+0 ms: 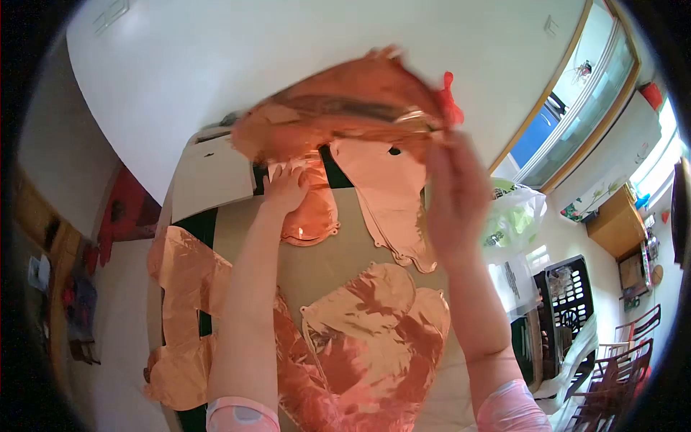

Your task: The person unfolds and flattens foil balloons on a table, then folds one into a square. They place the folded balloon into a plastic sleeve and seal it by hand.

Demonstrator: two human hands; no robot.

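Note:
My right hand, blurred by motion, grips the edge of a flat rose-gold foil balloon and holds it up above the table's far side. My left hand lies with its fingers apart on another uninflated foil balloon, pressing it down. Just right of that one, a paler stack of foil balloons rests on brown cardboard. Nearer to me, larger shiny foil balloons overlap in a pile. One more foil balloon is spread out at the left edge.
A pale card sheet lies at the back left. Behind the table rises a white wall with a red object against it. Plastic bags and a black crate stand to the right.

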